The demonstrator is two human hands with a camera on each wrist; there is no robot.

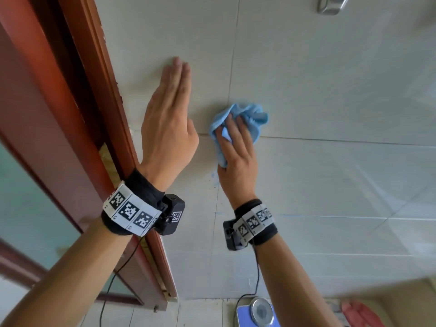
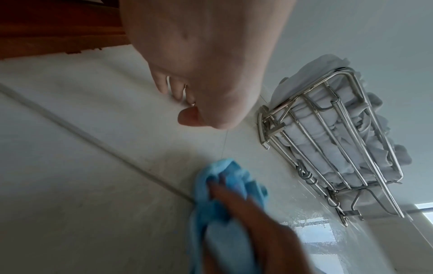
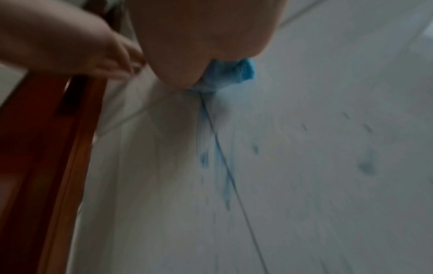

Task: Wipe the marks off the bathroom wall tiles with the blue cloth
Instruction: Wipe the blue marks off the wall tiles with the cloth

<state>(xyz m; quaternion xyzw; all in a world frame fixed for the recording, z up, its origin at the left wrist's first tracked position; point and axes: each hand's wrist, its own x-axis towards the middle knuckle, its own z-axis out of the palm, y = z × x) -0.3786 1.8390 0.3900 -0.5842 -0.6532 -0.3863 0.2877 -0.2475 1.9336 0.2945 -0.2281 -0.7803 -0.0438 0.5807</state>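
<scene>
My right hand (image 1: 236, 142) presses the bunched blue cloth (image 1: 250, 114) against the pale wall tiles (image 1: 330, 90), right where two grout lines cross. Its fingers lie over the cloth, and folds poke out between them and round the thumb side. Just below the hand, blue marks (image 1: 213, 177) stain the tile; in the right wrist view they run as blue streaks (image 3: 220, 166) down a grout line, with dark specks (image 3: 366, 166) to the right. My left hand (image 1: 175, 86) lies flat on the wall, up and to the left, fingers straight, holding nothing.
A red-brown wooden door frame (image 1: 94, 90) borders the tiles on the left. A steel wire rack (image 2: 339, 139) stuffed with white cloths juts from the wall above. On the floor below lie a blue scale (image 1: 257, 312) and a red object (image 1: 358, 312).
</scene>
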